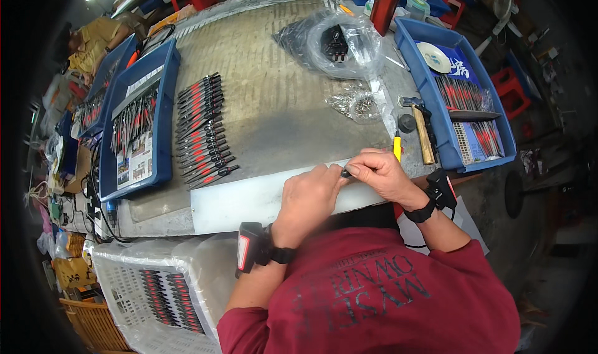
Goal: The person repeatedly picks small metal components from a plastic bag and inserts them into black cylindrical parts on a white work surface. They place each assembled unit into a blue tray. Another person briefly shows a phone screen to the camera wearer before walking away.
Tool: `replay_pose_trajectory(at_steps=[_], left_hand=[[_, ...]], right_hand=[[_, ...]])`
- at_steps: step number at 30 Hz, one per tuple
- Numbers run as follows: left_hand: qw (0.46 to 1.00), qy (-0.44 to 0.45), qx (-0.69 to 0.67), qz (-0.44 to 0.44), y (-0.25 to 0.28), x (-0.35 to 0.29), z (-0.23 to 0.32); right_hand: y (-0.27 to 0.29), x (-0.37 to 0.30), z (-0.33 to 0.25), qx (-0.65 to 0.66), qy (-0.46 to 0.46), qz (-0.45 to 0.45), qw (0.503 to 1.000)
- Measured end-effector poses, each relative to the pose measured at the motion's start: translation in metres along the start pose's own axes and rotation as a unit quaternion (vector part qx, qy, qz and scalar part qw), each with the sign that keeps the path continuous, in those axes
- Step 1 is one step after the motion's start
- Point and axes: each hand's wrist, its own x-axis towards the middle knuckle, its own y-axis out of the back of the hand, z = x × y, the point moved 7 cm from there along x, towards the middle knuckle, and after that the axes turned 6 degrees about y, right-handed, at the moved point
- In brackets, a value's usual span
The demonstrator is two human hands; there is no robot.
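Observation:
My two hands meet above the white board (240,198) at the table's near edge. A small black part (345,173) shows between their fingertips; most of it is hidden. My right hand (381,174) pinches it between thumb and fingers. Curled fingers close my left hand (311,195) at the other side of this part, and what lies inside the palm cannot be seen. Left of my hands, a column of red-and-black pen-shaped tools (200,130) lies side by side on the table.
Blue trays with similar tools stand left (171,74) and right (501,127). A hammer (425,135) and a yellow-handled tool (397,147) lie beyond my right hand. Farther back are a bag of small metal pieces (358,105) and a bag of black parts (336,42). A white basket (118,292) sits lower left.

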Motion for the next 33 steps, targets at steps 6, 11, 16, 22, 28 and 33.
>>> replay_pose_trajectory(at_steps=[6,11,16,22,28,33], left_hand=[[0.999,0.003,0.019,0.026,0.004,0.0,0.006],[1.0,0.011,-0.012,0.014,0.001,-0.001,0.003],[1.0,0.007,0.002,0.028,0.002,-0.003,0.006],[0.998,0.018,-0.034,0.042,0.006,0.0,0.002],[0.989,0.065,-0.135,-0.001,0.004,0.002,-0.007],[0.969,0.087,-0.229,-0.026,0.001,0.003,-0.009]], right_hand=[[-0.004,-0.005,-0.004,-0.037,0.038,0.09,0.995],[-0.007,-0.008,0.012,0.079,-0.1,0.036,0.991],[-0.003,-0.007,0.002,0.028,-0.03,0.047,0.998],[-0.004,-0.005,0.004,0.056,-0.026,0.074,0.995],[0.009,-0.003,-0.02,-0.053,0.068,-0.025,0.996],[0.011,-0.002,-0.036,-0.096,0.119,-0.042,0.987]])
